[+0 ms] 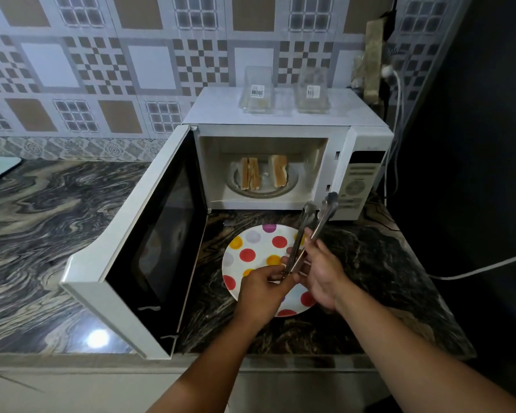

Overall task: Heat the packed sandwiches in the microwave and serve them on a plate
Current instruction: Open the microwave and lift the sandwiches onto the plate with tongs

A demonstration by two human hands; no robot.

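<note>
The microwave door (149,242) stands swung wide to your left, its dark window facing right toward the polka-dot plate (252,248) on the marbled countertop (42,222). Inside the white microwave (280,126), on the glass turntable (262,190), the sandwiches sit on edge with their long axes running near to far: a left sandwich (250,173) of several slices pressed together, and a right sandwich (278,169), apart from it, leaning slightly.

On top of the microwave rest two clear plastic sandwich packs (257,90), each with a small white barcode label; the printing is too small to read. The control panel (359,180) at the right carries markings that are blurred.

Above the plate, your left hand (261,289) pinches the hinged near end of the metal tongs (309,231), fingers closed on it. Your right hand (322,278) is wrapped around the arms just beyond. The tongs point far and right, toward the microwave's lower right corner, tips slightly apart.

A white cable (486,268) runs along the right side.
</note>
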